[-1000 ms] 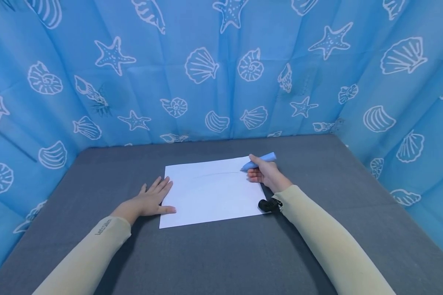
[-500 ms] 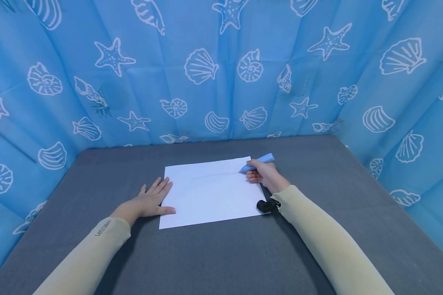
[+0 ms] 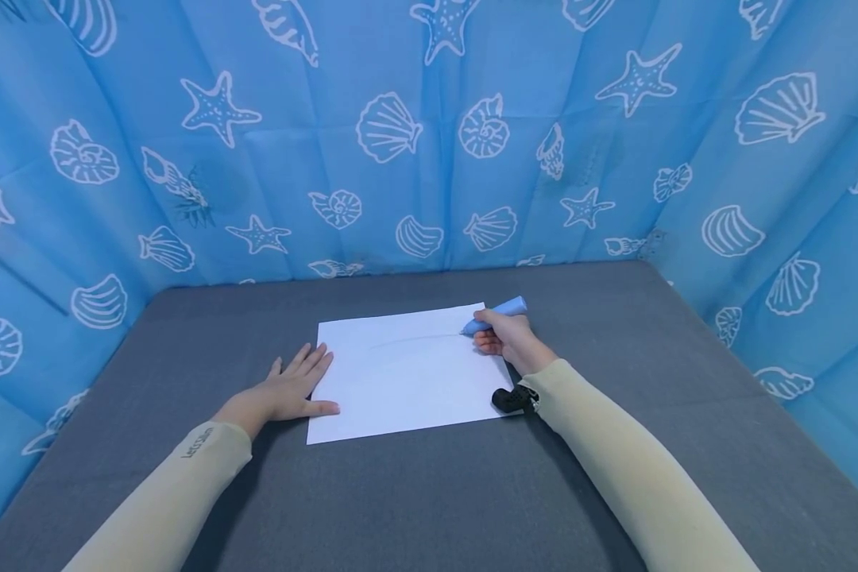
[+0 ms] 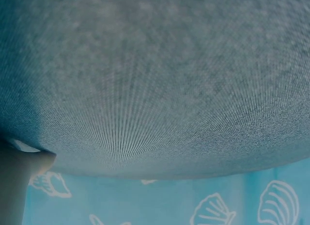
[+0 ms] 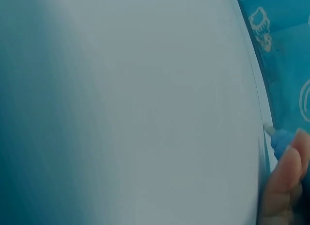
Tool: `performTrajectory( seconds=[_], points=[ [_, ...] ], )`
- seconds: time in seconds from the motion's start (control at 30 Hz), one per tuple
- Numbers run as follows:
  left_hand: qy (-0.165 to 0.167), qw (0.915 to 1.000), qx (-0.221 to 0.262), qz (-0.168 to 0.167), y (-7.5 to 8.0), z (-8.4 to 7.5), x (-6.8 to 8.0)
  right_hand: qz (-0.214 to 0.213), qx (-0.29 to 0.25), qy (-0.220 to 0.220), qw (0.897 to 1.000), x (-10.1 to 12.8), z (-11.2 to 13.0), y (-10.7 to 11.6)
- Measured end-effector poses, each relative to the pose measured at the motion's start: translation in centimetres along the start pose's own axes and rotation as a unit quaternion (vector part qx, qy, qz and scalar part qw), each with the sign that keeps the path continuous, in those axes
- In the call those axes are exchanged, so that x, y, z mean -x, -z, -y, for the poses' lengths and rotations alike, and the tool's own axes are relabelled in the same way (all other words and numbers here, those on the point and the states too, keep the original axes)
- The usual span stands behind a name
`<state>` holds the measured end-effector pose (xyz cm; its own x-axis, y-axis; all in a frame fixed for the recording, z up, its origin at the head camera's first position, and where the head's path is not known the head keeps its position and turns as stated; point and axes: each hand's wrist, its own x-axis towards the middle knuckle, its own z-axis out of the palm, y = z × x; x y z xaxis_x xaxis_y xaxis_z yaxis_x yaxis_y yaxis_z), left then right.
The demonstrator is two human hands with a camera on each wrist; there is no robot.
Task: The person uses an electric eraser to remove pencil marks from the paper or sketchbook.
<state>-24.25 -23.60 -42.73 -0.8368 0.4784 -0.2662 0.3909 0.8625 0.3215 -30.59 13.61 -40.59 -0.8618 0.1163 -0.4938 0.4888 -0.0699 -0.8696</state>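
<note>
A white sheet of paper (image 3: 400, 389) lies flat on the dark grey table, with a faint thin line across its upper part. My left hand (image 3: 289, 392) rests on its left edge, fingers spread and straight. Near the upper right corner, my right hand (image 3: 513, 338) grips a thick light blue pen (image 3: 508, 307), its tip right at the right end of the line. In the right wrist view the tip of the pen (image 5: 283, 142) meets the paper (image 5: 160, 99) near its far edge. The left wrist view shows part of the left hand (image 4: 24, 171) at the lower left.
The dark grey cloth-covered table (image 3: 400, 500) stretches around the paper. A blue curtain (image 3: 429, 191) with white shells and starfish stands behind and at both sides. A black strap-like object (image 3: 511, 400) at the right wrist overlaps the paper's lower right corner.
My right hand and the pen have shifted slightly to the left, the pen's tip a little nearer to me. The left hand stays in place on the paper.
</note>
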Motion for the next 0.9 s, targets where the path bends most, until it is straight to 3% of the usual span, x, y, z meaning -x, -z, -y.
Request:
performTrajectory(
  seconds=[0.9],
  points=[
    [0.008,0.9999,-0.007,0.006,-0.25,0.58,-0.3,-0.005,-0.003,0.007,1.0,0.27,-0.08,0.02]
  ],
)
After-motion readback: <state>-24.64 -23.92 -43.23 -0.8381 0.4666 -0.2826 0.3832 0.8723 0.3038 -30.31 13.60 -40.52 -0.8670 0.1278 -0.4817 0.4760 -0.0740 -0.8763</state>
